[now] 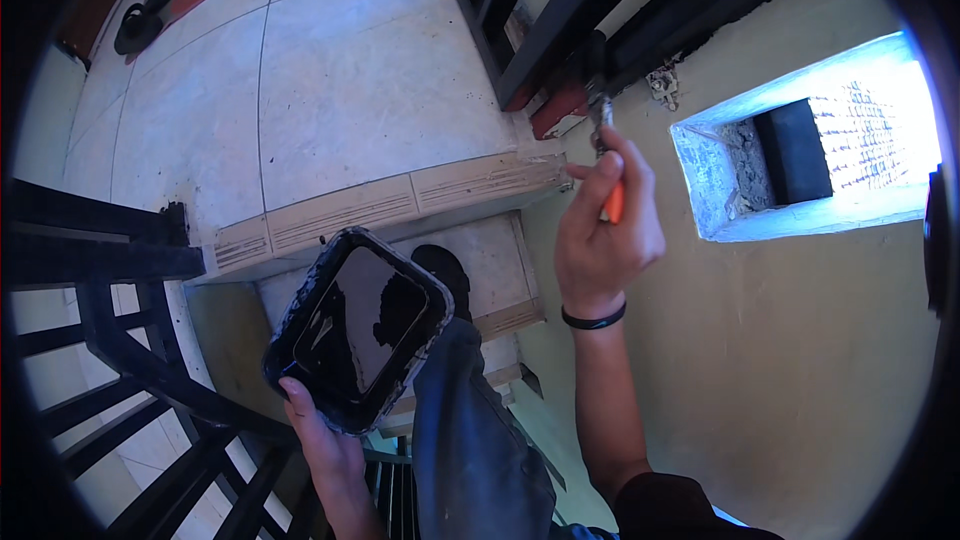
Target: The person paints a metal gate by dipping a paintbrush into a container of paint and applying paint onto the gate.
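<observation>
My left hand (315, 430) grips the lower left corner of a black plastic tray (355, 325) with dark, glossy paint in it. My right hand (610, 220) is closed on a paintbrush (614, 202) with an orange handle; its dark head reaches the lower end of the black railing (540, 15) beside the wall, at a red block (560, 108). Whether the bristles touch the railing or the block I cannot tell.
Below the tiled landing (350, 70) are steps (500, 270), with my foot (445, 270) on one. Another black railing (110, 250) runs along the left. Sandals (140, 25) lie upper left. The right wall (720, 340) has a recessed opening (870, 140).
</observation>
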Tool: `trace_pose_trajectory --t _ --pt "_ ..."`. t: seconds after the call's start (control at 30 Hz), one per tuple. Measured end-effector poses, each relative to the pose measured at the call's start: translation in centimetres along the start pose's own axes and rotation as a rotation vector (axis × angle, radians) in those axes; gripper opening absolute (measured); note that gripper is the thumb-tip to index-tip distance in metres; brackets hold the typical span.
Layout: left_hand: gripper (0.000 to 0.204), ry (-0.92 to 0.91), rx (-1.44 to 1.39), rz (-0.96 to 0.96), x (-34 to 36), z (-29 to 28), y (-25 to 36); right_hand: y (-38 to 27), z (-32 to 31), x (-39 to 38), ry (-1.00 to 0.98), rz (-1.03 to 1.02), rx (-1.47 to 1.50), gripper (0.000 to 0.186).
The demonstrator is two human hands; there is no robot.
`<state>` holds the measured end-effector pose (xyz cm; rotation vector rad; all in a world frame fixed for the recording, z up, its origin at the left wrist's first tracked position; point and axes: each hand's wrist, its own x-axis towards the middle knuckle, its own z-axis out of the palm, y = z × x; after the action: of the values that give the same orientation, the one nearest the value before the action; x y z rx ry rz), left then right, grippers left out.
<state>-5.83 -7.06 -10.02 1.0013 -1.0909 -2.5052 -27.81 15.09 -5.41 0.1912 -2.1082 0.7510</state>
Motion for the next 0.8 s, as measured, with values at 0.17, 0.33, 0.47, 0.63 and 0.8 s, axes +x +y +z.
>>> trace_pose_trajectory --t 0.17,0.33,0.47,0.63,0.8 --pt "0.071 -0.012 -0.021 0.008 -0.6 0.8 0.5 1.0 0.6 -1.3 -0.036 -0.012 -0.047 0.017" --pt "0.076 -0.015 0.011 0.007 -1.1 0.7 0.9 1.8 1.3 -2.2 -0.029 -0.009 -0.059 0.018" --pt "0.076 -0.038 0.023 0.029 -1.2 0.0 1.2 1.9 1.6 -3.0 0.009 -0.024 -0.072 0.018" --pt "0.077 -0.016 -0.007 0.042 -1.7 -0.5 2.0 -0.4 0.0 -1.7 0.018 -0.038 -0.063 0.017" --pt "0.083 0.050 -0.015 0.040 -2.3 -0.4 1.9 -2.0 -0.9 2.6 0.029 -0.129 -0.119 0.010"
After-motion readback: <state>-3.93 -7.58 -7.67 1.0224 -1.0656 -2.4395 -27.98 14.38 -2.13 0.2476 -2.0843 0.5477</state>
